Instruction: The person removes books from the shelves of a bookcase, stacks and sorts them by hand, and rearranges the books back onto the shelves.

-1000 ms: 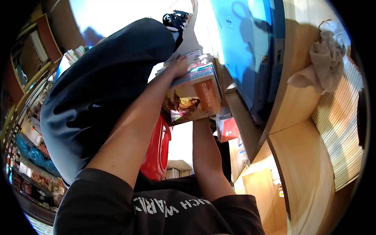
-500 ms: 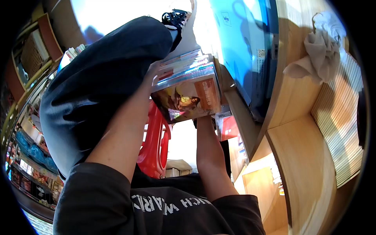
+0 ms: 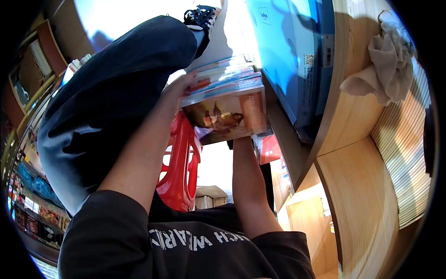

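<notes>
A stack of picture books (image 3: 225,115) is in front of me, between my knee and the shelf, its near cover showing a brown painted scene with an orange strip. My left hand (image 3: 182,86) is closed on the stack's left side, with its fingers partly in view. Up to the stack's lower edge runs my right forearm (image 3: 247,169). The hand itself is hidden behind the near book, where it bears the stack from below. Several more book edges show behind the front cover.
Below the books stands a red plastic stool (image 3: 179,172). A tall blue box (image 3: 288,65) leans at the right beside a wooden shelf (image 3: 357,195), with a beige cloth (image 3: 383,69) on it. My bent leg (image 3: 116,88) fills the left. Packed racks (image 3: 35,200) stand beyond.
The stack has shifted slightly right, and its near cover is a little blurred. My left hand has come more into view at its side. The view has turned slightly.
</notes>
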Demonstrator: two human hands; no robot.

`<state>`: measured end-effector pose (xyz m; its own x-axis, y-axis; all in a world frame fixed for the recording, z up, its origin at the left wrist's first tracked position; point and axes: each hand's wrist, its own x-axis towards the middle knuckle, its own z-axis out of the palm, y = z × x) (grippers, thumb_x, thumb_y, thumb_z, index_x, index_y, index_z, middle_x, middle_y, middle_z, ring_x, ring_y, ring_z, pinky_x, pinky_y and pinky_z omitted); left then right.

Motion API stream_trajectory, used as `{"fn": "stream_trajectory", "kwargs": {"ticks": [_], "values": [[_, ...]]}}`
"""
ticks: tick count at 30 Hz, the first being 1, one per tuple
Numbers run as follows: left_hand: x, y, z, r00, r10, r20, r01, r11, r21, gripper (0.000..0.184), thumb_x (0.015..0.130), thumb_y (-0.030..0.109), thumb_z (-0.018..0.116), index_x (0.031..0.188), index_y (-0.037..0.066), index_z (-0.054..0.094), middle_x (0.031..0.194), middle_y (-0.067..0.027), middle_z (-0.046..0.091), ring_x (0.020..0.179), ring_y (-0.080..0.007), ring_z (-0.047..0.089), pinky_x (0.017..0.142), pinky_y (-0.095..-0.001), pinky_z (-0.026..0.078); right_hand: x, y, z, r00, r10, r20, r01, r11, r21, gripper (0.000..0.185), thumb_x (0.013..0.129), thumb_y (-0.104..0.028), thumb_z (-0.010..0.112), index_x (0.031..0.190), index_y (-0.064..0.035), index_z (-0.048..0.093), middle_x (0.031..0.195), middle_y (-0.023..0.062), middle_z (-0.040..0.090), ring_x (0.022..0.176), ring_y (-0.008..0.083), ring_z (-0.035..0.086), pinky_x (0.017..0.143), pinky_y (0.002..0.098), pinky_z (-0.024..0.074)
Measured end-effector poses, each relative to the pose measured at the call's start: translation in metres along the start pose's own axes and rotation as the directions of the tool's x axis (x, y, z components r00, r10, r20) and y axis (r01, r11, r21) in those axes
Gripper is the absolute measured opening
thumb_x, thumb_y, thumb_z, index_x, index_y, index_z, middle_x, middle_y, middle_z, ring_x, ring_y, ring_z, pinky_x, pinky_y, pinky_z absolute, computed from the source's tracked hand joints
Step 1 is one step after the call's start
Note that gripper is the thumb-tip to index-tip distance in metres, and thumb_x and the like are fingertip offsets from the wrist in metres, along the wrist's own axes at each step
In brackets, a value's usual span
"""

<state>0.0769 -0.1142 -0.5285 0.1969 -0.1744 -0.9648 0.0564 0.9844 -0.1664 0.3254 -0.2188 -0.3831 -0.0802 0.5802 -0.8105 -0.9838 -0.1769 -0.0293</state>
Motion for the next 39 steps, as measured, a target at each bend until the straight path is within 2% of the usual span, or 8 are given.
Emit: {"fn": "stream_trajectory", "kwargs": {"ticks": [8, 10, 16, 23, 27, 30, 33, 39], "values": [[-0.096, 0.018, 0.056, 0.987, 0.091, 0.13, -0.044, 0.944, -0.327, 0.064, 0.097, 0.057, 0.056, 0.139, 0.009, 0.053, 0.135, -0.0151, 0.059, 0.119, -0.025, 0.059, 0.102, -0.0374, 0.048, -0.004, -0.002, -0.006, 1.0, 0.008, 0.02, -0.008, 1.0, 0.018, 0.066, 0.1, -0.057, 0.041, 0.145, -0.0099, 0.048, 0.142, 0.0131, 0.055, 0.125, 0.0331, 0.057, 0.106, 0.0514, 0.0443], [-0.087, 0.019, 0.054, 0.997, 0.034, 0.07, -0.014, 0.962, -0.274, 0.058, 0.099, 0.052, 0.054, 0.139, 0.009, 0.053, 0.136, -0.0143, 0.058, 0.119, -0.0259, 0.059, 0.104, -0.0385, 0.047, -0.003, -0.003, -0.003, 1.0, 0.014, 0.025, -0.015, 1.0, 0.023, 0.066, 0.1, -0.057, 0.041, 0.145, -0.0099, 0.048, 0.142, 0.0133, 0.055, 0.125, 0.0333, 0.057, 0.106, 0.0517, 0.0443], [-0.081, 0.008, 0.044, 0.906, 0.288, 0.309, -0.097, 0.855, -0.51, 0.053, 0.106, 0.044, 0.041, 0.14, 0.005, 0.052, 0.136, -0.0151, 0.06, 0.121, -0.0258, 0.059, 0.107, -0.0403, 0.045, -0.01, 0.0, 0.012, 0.997, 0.036, 0.074, -0.038, 0.999, 0.029, 0.066, 0.1, -0.057, 0.041, 0.145, -0.0098, 0.048, 0.142, 0.0137, 0.055, 0.125, 0.034, 0.057, 0.106, 0.0524, 0.0444], [-0.108, 0.009, 0.064, 0.926, 0.267, 0.267, -0.11, 0.868, -0.485, 0.057, 0.106, 0.047, 0.038, 0.142, 0.003, 0.049, 0.138, -0.017, 0.058, 0.121, -0.0279, 0.06, 0.107, -0.0403, 0.044, -0.017, 0.033, 0.017, 0.964, 0.114, 0.24, -0.167, 0.963, 0.212, 0.067, 0.099, -0.057, 0.04, 0.146, -0.0097, 0.048, 0.143, 0.0142, 0.055, 0.125, 0.0347, 0.056, 0.106, 0.0533, 0.0444], [-0.113, 0.004, 0.066, 0.917, 0.288, 0.277, -0.13, 0.87, -0.475, 0.058, 0.106, 0.047, 0.038, 0.142, 0.002, 0.049, 0.138, -0.0172, 0.058, 0.122, -0.0284, 0.059, 0.107, -0.0405, 0.044, -0.036, 0.037, 0.037, 0.991, 0.13, 0.04, -0.135, 0.958, 0.254, 0.068, 0.099, -0.059, 0.039, 0.146, -0.0097, 0.048, 0.143, 0.0152, 0.054, 0.125, 0.0362, 0.056, 0.106, 0.0542, 0.0446], [-0.114, 0.003, 0.068, 0.914, 0.291, 0.283, -0.137, 0.877, -0.461, 0.058, 0.106, 0.047, 0.038, 0.142, 0.002, 0.049, 0.138, -0.0174, 0.058, 0.122, -0.0288, 0.059, 0.107, -0.0406, 0.044, -0.036, 0.034, 0.037, 1.0, -0.004, 0.026, 0.003, 1.0, 0.012, 0.064, 0.101, -0.055, 0.038, 0.146, -0.0107, 0.044, 0.146, 0.0109, 0.052, 0.126, 0.0247, 0.055, 0.111, 0.0431, 0.0422], [-0.119, 0.0, 0.07, 0.914, 0.295, 0.28, -0.148, 0.883, -0.446, 0.058, 0.106, 0.047, 0.039, 0.142, 0.002, 0.049, 0.138, -0.0175, 0.058, 0.122, -0.0292, 0.059, 0.107, -0.0407, 0.044, -0.024, 0.033, 0.017, 0.958, 0.126, 0.259, -0.19, 0.952, 0.238, 0.066, 0.101, -0.058, 0.037, 0.148, -0.012, 0.043, 0.146, 0.0121, 0.052, 0.131, 0.025, 0.052, 0.115, 0.0503, 0.0363], [-0.129, -0.011, 0.07, 0.914, 0.3, 0.275, -0.165, 0.891, -0.423, 0.059, 0.106, 0.047, 0.039, 0.142, 0.001, 0.049, 0.139, -0.0179, 0.058, 0.122, -0.0299, 0.059, 0.107, -0.041, 0.044, -0.029, 0.041, 0.039, 0.984, -0.012, 0.176, -0.015, 0.988, 0.151, 0.073, 0.098, -0.063, 0.041, 0.147, -0.009, 0.044, 0.146, 0.0157, 0.052, 0.134, 0.0237, 0.051, 0.116, 0.0518, 0.0333]]}}
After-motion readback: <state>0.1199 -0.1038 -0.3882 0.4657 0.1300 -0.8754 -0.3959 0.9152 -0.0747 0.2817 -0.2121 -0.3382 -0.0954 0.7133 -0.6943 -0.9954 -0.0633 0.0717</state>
